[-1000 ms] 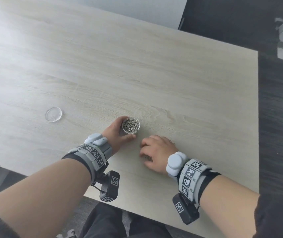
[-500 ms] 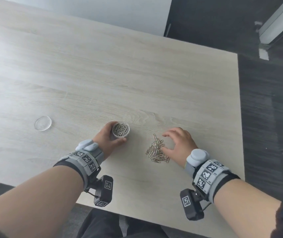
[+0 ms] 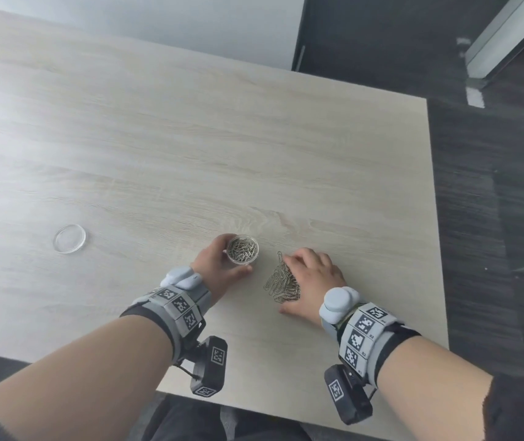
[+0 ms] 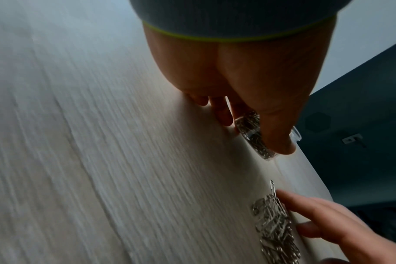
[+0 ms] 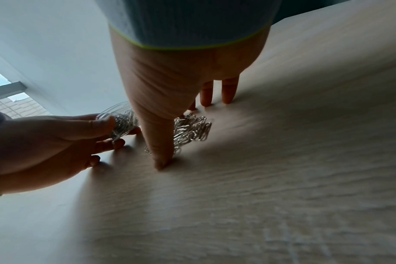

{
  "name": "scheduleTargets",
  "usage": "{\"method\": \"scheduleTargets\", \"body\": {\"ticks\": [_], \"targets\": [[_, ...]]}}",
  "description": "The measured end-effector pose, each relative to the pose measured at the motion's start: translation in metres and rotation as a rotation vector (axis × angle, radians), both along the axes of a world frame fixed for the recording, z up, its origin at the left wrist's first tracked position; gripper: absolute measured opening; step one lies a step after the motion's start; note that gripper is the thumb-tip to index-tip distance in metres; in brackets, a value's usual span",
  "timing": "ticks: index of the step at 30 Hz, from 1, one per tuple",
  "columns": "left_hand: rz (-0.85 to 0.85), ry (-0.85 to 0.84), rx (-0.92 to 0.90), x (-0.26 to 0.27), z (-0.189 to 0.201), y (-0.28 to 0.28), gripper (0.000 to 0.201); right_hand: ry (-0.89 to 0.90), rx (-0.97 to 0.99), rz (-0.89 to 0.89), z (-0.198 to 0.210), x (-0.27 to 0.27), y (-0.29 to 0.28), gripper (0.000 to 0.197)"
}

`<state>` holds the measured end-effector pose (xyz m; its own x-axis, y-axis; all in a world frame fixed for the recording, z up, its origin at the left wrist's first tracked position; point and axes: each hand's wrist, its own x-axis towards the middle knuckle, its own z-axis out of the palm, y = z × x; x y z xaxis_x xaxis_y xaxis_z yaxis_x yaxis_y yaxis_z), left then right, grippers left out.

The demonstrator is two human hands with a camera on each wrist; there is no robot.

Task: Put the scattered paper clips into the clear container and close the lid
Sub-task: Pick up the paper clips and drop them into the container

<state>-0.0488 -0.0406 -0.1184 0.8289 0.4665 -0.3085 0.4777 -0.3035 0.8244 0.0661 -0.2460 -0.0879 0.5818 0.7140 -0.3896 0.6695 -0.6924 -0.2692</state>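
A small round clear container [image 3: 242, 248], partly filled with silver paper clips, stands on the table [image 3: 158, 154]. My left hand [image 3: 220, 265] grips its wall with thumb and fingers curled round it. In the left wrist view the container [image 4: 255, 137] shows behind my thumb. A pile of loose paper clips [image 3: 281, 283] lies just right of the container. My right hand [image 3: 302, 281] arches over the pile's right side, fingers spread and straight. In the right wrist view its thumb and fingertips [image 5: 228, 96] touch the table around the paper clips [image 5: 192, 130]. The clear round lid [image 3: 69, 239] lies far left.
The light wooden table runs wide to the back and left. Its right edge [image 3: 435, 249] is a short way past my right hand and its near edge [image 3: 254, 412] is under my wrists. Dark floor lies beyond.
My right hand slid right off the paper clip pile, uncovering it, then came back over the pile's right side with fingers spread. The left hand kept holding the container.
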Motion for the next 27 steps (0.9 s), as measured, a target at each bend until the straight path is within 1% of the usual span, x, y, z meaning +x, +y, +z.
{"method": "scheduleTargets", "body": {"ticks": [3, 7, 14, 22, 27], "targets": [[-0.011, 0.011, 0.017, -0.004, -0.002, -0.001, 0.067, 0.040, 0.040, -0.008, -0.001, 0.003, 0.001, 0.079], [-0.066, 0.020, 0.015, -0.009, -0.002, 0.004, 0.075, 0.081, 0.079, -0.013, -0.003, 0.005, -0.003, 0.062], [-0.074, 0.018, -0.017, -0.010, 0.000, 0.009, 0.071, 0.107, 0.111, -0.063, -0.003, 0.008, -0.006, 0.036], [-0.094, 0.009, -0.025, -0.007, 0.004, 0.010, 0.068, 0.098, 0.085, -0.086, -0.001, 0.017, 0.001, 0.023], [-0.112, 0.011, -0.032, -0.007, 0.004, 0.011, 0.065, 0.098, 0.122, -0.141, 0.000, 0.020, 0.003, 0.018]]}}
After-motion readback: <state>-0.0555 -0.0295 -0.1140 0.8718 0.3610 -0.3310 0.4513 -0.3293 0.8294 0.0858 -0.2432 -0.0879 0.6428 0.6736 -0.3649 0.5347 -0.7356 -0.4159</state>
